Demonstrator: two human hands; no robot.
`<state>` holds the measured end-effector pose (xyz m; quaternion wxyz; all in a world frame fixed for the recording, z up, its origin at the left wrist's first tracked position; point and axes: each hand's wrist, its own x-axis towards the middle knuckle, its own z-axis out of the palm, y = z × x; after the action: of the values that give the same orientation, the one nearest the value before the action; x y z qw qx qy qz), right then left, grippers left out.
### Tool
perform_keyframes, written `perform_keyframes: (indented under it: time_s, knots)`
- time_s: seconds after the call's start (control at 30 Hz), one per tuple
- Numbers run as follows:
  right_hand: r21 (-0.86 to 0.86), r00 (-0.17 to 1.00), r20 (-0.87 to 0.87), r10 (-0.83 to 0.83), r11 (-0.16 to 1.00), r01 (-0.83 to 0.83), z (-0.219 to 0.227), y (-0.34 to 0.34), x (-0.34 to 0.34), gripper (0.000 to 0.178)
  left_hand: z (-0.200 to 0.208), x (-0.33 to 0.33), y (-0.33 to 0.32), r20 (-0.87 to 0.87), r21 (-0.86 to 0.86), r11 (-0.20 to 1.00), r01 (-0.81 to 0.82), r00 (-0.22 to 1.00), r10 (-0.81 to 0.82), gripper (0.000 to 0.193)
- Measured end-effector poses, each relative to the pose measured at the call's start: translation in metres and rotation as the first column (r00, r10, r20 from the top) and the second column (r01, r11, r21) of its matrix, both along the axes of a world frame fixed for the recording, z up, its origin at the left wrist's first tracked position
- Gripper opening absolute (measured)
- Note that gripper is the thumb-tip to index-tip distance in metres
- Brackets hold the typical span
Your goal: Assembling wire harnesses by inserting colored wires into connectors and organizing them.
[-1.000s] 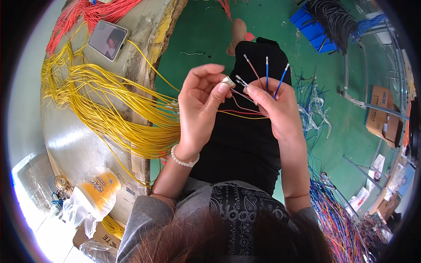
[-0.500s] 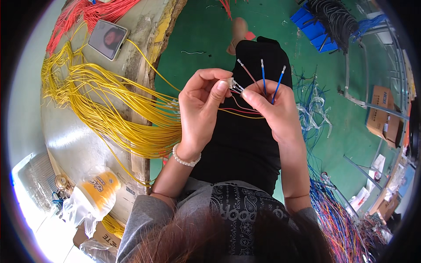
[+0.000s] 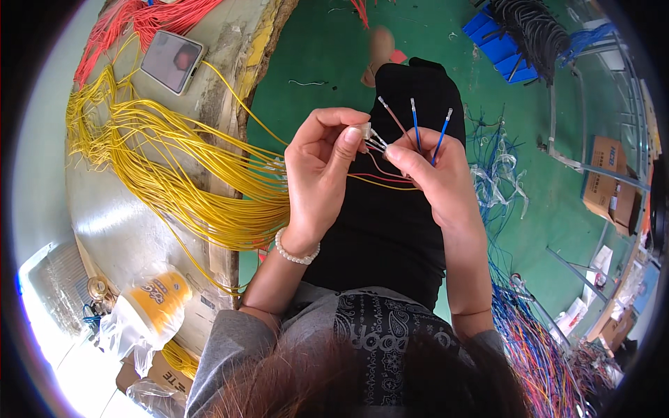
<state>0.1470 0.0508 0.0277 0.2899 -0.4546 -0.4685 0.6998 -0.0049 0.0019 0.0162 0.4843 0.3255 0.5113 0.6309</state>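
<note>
White connector (image 3: pixel 365 130) pinched in the left hand, thin wires (image 3: pixel 377 138) in the right

The small white connector sits between the thumb and fingers of the person's left hand (image 3: pixel 317 157), which is closed narrowly on it, above the black trousers (image 3: pixel 390 237). The thin wires reach its near side from the right hand (image 3: pixel 440 167), whose thumb presses them against the fingers — how far their ends go into the connector is too small to tell. From the same right hand a brown wire (image 3: pixel 395 117) and two blue wires (image 3: pixel 442 139) fan upward, each ending in a bare metal terminal. Below the fingers, a red wire (image 3: pixel 380 178) and a yellow wire (image 3: pixel 391 184) run across between the two hands.

A beaded bracelet (image 3: pixel 296 258) circles the left wrist. Just to the left, a thick bundle of yellow wires (image 3: pixel 174 184) spreads over the worn workbench (image 3: pixel 111 216) and hangs past its edge. Higher on the bench lie a phone (image 3: pixel 173 63), screen up, and a heap of red wires (image 3: pixel 167 21); lower down stands a yellow and white cup (image 3: pixel 165 299) in a clear plastic bag (image 3: pixel 118 334).

On the right, beyond the green floor (image 3: pixel 529 230), are a blue bin (image 3: pixel 498 49) near black bundled strands (image 3: pixel 526 31), a cardboard box (image 3: pixel 608 174) and — nearer the person — a mass of multicoloured wires (image 3: pixel 533 348).
</note>
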Motion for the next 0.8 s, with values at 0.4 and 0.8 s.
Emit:
perform_keyframes:
  time_s: [0.4,0.8]
  knots:
    - [0.053,0.999,0.043,-0.009,0.999,0.007,0.001,0.002,0.002,0.016,0.009,-0.014,0.004,-0.255,-0.03,0.989,0.143,0.956,-0.146,0.01]
    - [0.186,0.992,0.085,-0.092,0.98,0.075,0.004,-0.005,-0.004,0.012,0.011,-0.02,0.005,-0.376,-0.098,0.977,0.19,0.902,-0.213,0.01]
